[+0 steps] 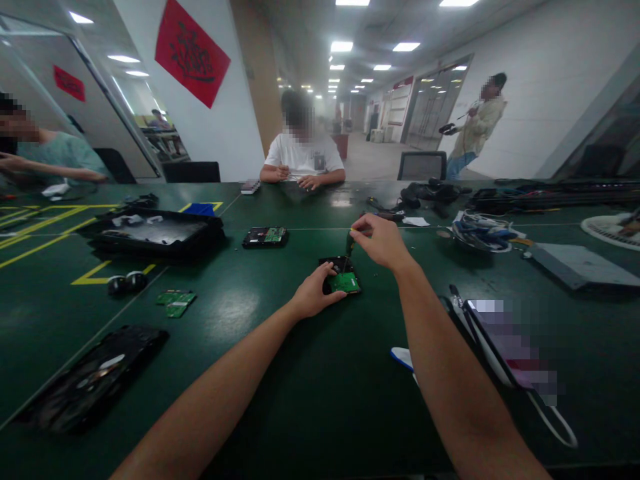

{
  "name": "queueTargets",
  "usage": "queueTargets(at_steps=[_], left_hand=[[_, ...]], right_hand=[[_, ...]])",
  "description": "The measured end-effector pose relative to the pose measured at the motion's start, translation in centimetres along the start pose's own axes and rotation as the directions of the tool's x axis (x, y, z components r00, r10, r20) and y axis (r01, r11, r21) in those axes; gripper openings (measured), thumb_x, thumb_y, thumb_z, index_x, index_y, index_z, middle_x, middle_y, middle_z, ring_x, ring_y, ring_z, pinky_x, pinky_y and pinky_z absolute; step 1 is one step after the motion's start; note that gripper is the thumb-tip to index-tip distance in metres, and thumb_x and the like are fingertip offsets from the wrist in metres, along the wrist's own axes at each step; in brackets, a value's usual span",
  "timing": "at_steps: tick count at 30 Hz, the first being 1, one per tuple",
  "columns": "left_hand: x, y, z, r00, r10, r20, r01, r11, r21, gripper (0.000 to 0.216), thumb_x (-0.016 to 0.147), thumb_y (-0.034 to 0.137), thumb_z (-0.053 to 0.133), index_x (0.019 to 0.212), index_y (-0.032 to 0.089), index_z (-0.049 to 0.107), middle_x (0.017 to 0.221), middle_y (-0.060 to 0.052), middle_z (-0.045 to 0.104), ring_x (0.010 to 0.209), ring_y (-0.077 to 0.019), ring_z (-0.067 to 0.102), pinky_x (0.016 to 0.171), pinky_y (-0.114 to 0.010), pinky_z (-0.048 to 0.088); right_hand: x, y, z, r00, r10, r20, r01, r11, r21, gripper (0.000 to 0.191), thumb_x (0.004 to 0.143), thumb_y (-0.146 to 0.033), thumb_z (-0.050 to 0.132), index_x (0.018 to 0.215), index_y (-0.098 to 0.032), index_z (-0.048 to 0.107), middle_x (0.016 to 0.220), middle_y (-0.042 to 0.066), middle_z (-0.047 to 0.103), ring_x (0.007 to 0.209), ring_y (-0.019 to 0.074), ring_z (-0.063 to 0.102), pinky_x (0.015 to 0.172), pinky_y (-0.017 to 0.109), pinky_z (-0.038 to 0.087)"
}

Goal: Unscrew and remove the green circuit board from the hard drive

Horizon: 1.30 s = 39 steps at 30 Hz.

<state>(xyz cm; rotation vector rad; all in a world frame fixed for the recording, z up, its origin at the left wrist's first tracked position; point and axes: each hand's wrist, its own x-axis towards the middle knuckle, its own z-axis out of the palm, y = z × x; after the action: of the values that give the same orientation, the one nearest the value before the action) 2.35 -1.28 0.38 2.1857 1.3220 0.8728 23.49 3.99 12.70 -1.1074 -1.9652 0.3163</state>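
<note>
A hard drive (pixel 346 283) with a green circuit board facing up lies flat on the green table in front of me. My left hand (pixel 314 292) grips it from the left, thumb along the near edge and fingers over the far left part. Above the drive, my right hand (pixel 381 241) pinches the top of a dark screwdriver (pixel 350 247) between thumb and fingers. The screwdriver stands nearly upright, its shaft leading down to the circuit board. Whether the tip sits in a screw is too small to tell.
Another hard drive (pixel 265 237) lies farther back, left of a black tray (pixel 150 230). Loose green circuit boards (pixel 176 302) and a dark casing (pixel 95 377) are at left. A phone (pixel 505 343) lies near my right forearm. Across the table sits a person (pixel 303 157).
</note>
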Motion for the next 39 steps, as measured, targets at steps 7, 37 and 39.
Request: queueTargets(at_steps=[7,37,39], left_hand=[[0.06,0.07,0.0,1.0,-0.009,-0.004,0.009,1.0,-0.004,0.059,0.08,0.051,0.077,0.128,0.023,0.057,0.156,-0.013,0.047,0.146,-0.031,0.042,0.12,-0.047,0.036],[0.1,-0.58,0.32,1.0,0.001,-0.014,-0.001,1.0,0.005,0.062,0.079,0.053,0.076,0.13,0.023,0.057,0.154,-0.013,0.048,0.145,-0.0306,0.044,0.119,-0.047,0.038],[0.11,-0.52,0.32,1.0,-0.001,-0.016,0.001,1.0,0.01,0.062,0.079,0.053,0.076,0.13,0.023,0.057,0.154,-0.013,0.048,0.145,-0.03,0.044,0.119,-0.046,0.037]], right_hand=[[0.12,0.08,-0.01,0.999,-0.041,0.035,0.04,0.999,0.008,0.009,0.088,-0.027,0.067,0.093,-0.021,0.07,0.095,0.006,0.076,0.089,0.0214,0.071,0.083,0.037,0.057],[0.16,0.45,0.09,0.998,-0.052,0.028,0.053,0.998,-0.023,0.012,0.087,-0.022,0.066,0.097,-0.021,0.072,0.098,0.006,0.076,0.09,0.0218,0.07,0.086,0.039,0.057],[0.17,0.45,0.09,0.998,-0.051,0.026,0.052,0.998,-0.028,0.012,0.087,-0.02,0.065,0.097,-0.021,0.072,0.098,0.006,0.076,0.09,0.0215,0.07,0.086,0.039,0.057]])
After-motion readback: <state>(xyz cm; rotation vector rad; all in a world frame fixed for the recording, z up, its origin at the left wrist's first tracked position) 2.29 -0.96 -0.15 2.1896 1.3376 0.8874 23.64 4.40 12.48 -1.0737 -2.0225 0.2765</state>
